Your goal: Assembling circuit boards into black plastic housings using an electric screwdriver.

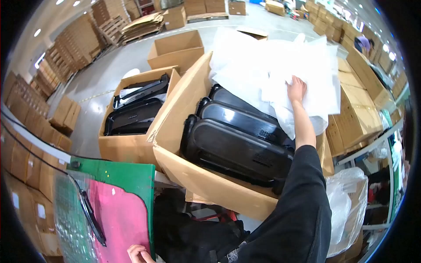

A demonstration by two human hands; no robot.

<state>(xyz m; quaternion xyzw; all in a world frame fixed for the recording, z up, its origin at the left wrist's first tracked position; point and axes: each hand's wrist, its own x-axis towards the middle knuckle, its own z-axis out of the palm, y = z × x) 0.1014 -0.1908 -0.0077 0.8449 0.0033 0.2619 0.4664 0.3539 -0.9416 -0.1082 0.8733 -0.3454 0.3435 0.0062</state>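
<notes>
We see a large open brown cardboard box (197, 184) tilted toward us, with long glossy black moulded plastic panels (237, 151) packed on edge along its near side. A heap of white foam wrapping sheets (258, 65) covers the box's far right corner and spills over its right edge. Our right hand (296, 90), on a black-sleeved arm, lies on these sheets, fingers closed on a fold of one. Beyond the left edge stands a second, smaller brown cardboard box (127, 147) holding similar panels. Our left hand (139, 254), fingers curled, touches the lower edge of a pink and green board (120, 210); we cannot tell whether it grips.
</notes>
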